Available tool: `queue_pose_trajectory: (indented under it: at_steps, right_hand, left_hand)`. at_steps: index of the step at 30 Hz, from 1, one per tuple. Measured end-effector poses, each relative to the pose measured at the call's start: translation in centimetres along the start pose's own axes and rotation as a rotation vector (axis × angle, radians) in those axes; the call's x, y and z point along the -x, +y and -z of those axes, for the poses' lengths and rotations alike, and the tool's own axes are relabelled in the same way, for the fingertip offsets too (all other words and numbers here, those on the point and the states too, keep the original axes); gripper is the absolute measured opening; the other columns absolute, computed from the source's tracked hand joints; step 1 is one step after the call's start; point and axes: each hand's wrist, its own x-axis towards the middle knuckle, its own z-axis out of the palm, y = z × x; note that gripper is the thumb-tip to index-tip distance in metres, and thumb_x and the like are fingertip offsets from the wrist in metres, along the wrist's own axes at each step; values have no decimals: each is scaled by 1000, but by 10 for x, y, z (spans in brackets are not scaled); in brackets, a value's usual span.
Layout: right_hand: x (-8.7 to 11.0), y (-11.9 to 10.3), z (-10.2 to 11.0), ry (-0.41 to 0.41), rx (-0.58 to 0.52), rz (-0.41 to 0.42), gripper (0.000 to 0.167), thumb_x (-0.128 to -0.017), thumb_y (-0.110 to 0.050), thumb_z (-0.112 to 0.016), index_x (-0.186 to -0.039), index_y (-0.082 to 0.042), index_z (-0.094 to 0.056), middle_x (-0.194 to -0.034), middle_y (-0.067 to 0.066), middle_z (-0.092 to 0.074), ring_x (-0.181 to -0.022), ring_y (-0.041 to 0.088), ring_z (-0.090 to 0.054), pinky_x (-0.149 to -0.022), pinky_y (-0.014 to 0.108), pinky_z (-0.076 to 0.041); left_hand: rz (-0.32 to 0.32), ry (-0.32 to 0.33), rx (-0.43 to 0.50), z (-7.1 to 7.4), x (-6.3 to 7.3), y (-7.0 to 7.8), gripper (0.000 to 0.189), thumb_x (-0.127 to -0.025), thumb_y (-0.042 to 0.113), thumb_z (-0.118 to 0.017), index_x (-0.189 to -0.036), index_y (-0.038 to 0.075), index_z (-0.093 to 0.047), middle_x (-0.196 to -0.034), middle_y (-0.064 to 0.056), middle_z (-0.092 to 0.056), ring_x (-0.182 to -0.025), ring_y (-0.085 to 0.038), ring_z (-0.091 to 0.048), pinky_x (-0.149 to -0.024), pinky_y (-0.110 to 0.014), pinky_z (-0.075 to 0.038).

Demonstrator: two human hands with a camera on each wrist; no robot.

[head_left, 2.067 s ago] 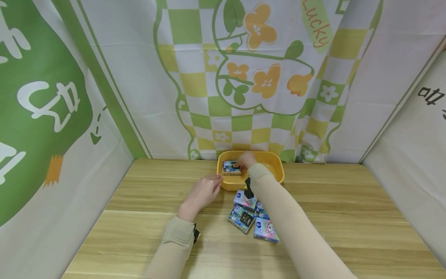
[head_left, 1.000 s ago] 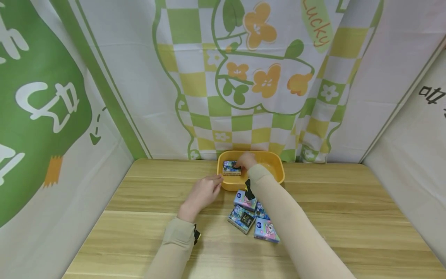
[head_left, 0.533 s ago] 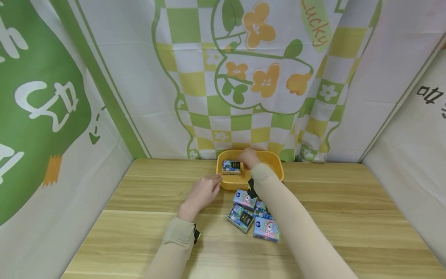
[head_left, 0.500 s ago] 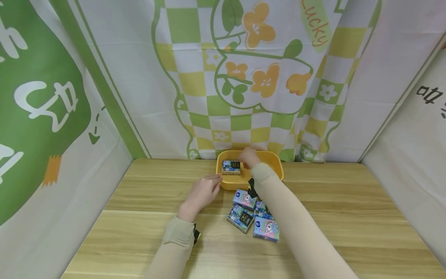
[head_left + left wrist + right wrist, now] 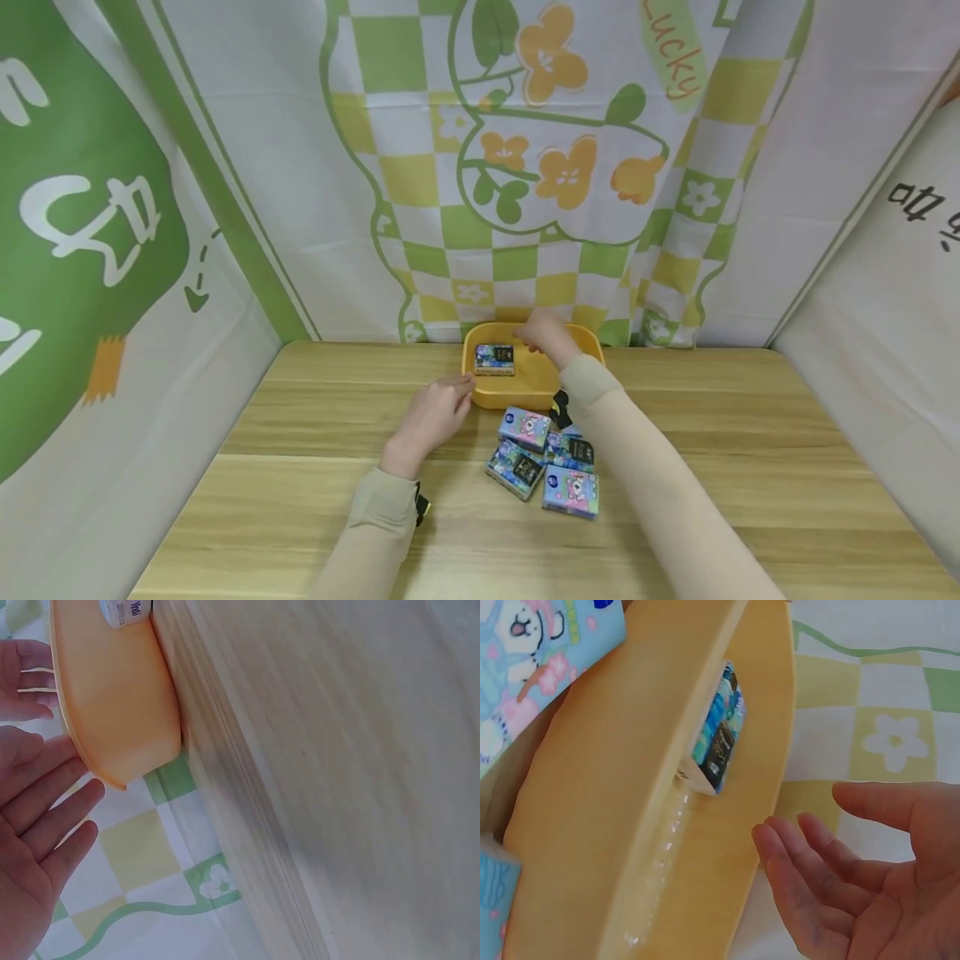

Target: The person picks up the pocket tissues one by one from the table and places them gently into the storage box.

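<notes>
A yellow plastic bin stands at the back of the table, and a blue floral pocket tissue pack with a black label lies in its left end. My left hand has its fingertips at the bin's front left corner; in the left wrist view its fingers are spread and fairly straight against the rim. Over the bin's back part is my right hand, holding nothing. Seen from the right wrist, its fingers are loosely bent, just beside the bin's rim and apart from the tissue pack.
Several tissue packs lie close together in front of the bin, among them a pink and blue bear pack, a dark floral pack and another bear pack. A checkered cloth hangs behind the table.
My right hand has come off the tissue pack in the bin and moved right and back, leaving the pack in place. My left hand has stayed at the bin's corner.
</notes>
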Motion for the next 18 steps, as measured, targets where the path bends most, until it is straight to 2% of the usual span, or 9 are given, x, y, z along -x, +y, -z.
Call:
queue_pose_trajectory:
  at_steps: [5,9,12,15,18]
  right_hand:
    - [11,4,7,29,4,59,28,-90,-26,-62,-72,-4,-64,-69,9,-65,-55,14,-53,-50,24,-45]
    - [21,5,15,34,-22,77,23,-90,-26,-63,-84,-4,-68,-84,13,-70,-70,20,-63,-58,26,-51]
    - [28,6,19,50,-40,102,21,-89,-25,-64,-78,-8,-63,-77,9,-68,-78,25,-66,-58,26,-49]
    - [35,9,22,71,-69,135,33,-89,-23,-65,-65,-12,-46,-61,2,-55,-78,27,-67,-55,24,-43]
    - [44,13,25,91,-82,143,30,-89,-25,-65,-67,-13,-49,-63,-2,-52,-75,25,-66,-57,25,-43]
  left_hand:
    - [11,15,-4,-2,0,0,27,-92,11,-56,-115,4,-68,-125,-11,-63,-115,-27,-61,-101,-40,-48]
    - [12,27,-8,-4,0,0,26,-91,11,-57,-114,4,-68,-124,-11,-64,-114,-27,-62,-100,-40,-49]
    - [13,32,-9,-4,1,1,26,-91,11,-57,-113,3,-68,-124,-11,-64,-113,-27,-62,-99,-40,-50]
    - [12,38,-11,-4,0,1,26,-91,10,-57,-113,3,-68,-124,-11,-64,-113,-28,-62,-99,-40,-50]
    - [9,46,-12,-5,-1,2,26,-90,10,-57,-112,3,-69,-123,-11,-64,-113,-28,-62,-99,-41,-50]
